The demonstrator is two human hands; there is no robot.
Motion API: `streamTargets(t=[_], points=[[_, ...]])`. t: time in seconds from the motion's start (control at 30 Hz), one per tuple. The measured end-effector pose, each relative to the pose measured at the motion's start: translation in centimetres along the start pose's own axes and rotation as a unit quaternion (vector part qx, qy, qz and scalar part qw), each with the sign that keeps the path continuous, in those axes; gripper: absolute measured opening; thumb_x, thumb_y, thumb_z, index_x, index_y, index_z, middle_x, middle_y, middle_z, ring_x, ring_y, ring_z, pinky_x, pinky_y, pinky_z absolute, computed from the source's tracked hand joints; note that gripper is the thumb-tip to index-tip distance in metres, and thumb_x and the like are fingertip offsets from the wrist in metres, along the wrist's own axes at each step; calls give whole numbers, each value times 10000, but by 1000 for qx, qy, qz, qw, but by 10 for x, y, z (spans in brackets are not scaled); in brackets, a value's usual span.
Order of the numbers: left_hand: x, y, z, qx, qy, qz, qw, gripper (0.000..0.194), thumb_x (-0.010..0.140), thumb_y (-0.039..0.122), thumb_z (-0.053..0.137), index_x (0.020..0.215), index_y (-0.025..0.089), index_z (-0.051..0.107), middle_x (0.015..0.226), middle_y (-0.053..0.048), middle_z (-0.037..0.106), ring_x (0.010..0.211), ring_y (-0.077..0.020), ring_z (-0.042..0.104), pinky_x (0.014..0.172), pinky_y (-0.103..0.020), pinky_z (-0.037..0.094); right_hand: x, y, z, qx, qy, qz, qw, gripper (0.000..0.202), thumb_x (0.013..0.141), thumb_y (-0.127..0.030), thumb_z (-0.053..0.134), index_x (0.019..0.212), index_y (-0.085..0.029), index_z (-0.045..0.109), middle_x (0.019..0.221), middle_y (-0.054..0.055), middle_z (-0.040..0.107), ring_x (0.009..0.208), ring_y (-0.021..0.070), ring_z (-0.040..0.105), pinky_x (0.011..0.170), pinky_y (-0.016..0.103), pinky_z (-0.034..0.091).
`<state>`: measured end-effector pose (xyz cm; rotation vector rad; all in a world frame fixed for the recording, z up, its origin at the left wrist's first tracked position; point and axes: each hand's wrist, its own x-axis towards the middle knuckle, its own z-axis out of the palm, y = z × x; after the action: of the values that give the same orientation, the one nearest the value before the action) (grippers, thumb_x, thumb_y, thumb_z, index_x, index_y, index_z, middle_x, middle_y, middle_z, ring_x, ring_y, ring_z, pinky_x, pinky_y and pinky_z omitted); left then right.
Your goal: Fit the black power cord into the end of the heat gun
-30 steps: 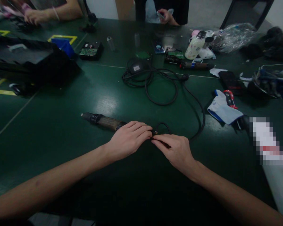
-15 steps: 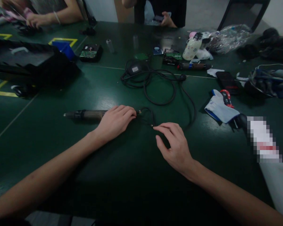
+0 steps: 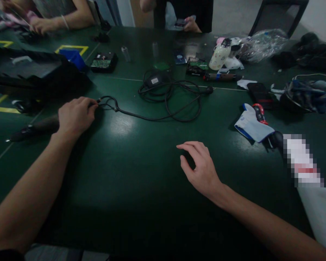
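Your left hand point(image 3: 77, 117) is gripping the electric screwdriver point(image 3: 45, 125) from above, palm over its rear half; the tool lies at your left on the green table point(image 3: 141, 163), bit point(image 3: 7, 140) pointing left and slightly toward you; can't tell whether it's flat on the surface or slightly raised.

A black cable point(image 3: 141, 117) comes out just past your left fingertips, loops once, then runs right into a loose coil; adapter point(image 3: 155, 80) with a white label sits at the coil's far left, plug point(image 3: 208, 90) at its right.

Your right hand point(image 3: 201, 170) is open, well apart from the tool; thumb and index spread, fingers half bent; can't tell if it touches the table.

To your right: a white-and-blue glove point(image 3: 252, 125) with a red-and-black object point(image 3: 259, 113) against it; beyond the coil, a second screwdriver point(image 3: 225, 77) with a blue band, near a patterned bottle point(image 3: 219, 56); far left, a black tray point(image 3: 24, 69) beside a blue bin point(image 3: 72, 58); across from you, a co-worker's hand point(image 3: 191, 24) holds a phone-like object point(image 3: 180, 23).
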<state>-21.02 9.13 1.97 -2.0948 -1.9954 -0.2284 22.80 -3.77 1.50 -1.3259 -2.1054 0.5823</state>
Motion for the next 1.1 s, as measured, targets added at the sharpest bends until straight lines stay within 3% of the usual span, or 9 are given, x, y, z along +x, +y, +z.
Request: streamTargets(t=[0.1,0.23,0.57,0.7,0.9,1.1], points=[[-1,-20,5,4,2,-39,999,458,1072,541,293,1141,205,596,1098,-39,607,891,-208,481,780,-335,384,0,0,0,3,0,-1,1000,296,987,-194,534,1266,-238,624,1232,85,640,1167,275,584,954,453,468],[-4,-30,8,-8,-4,-87,996,492,1048,575,282,1160,205,585,1157,-41,601,934,-232,472,848,-372,378,0,0,0,7,1,0,1000,299,990,-192,531,1270,-248,620,1236,82,639,1165,277,584,956,459,464],[-7,-15,1,59,-40,-19,997,399,1047,475,336,1197,176,554,1232,-86,558,1051,-271,490,898,-432,407,0,0,0,3,-5,-3,1000,302,994,-185,534,1278,-245,615,1244,79,633,1164,267,579,955,446,454],[-8,3,-7,62,-57,12,996,379,1028,478,404,1144,152,559,1257,-107,561,1099,-298,494,926,-465,423,0,-1,0,1,-7,-5,1000,300,993,-179,538,1277,-238,615,1238,79,630,1163,264,574,957,443,449],[-13,47,-20,53,-95,74,991,347,1039,407,386,1111,104,539,1209,-151,575,1115,-330,526,949,-516,435,1,-1,1,7,-6,-15,1000,306,994,-167,537,1283,-225,617,1241,87,618,1171,261,563,958,439,472],[-20,92,-18,38,-76,136,987,268,1021,346,410,1120,147,560,1249,-154,613,1099,-328,562,927,-496,442,-1,-4,3,4,16,-80,997,314,969,-124,548,1261,-196,637,1234,109,619,1202,266,550,1010,462,478]])
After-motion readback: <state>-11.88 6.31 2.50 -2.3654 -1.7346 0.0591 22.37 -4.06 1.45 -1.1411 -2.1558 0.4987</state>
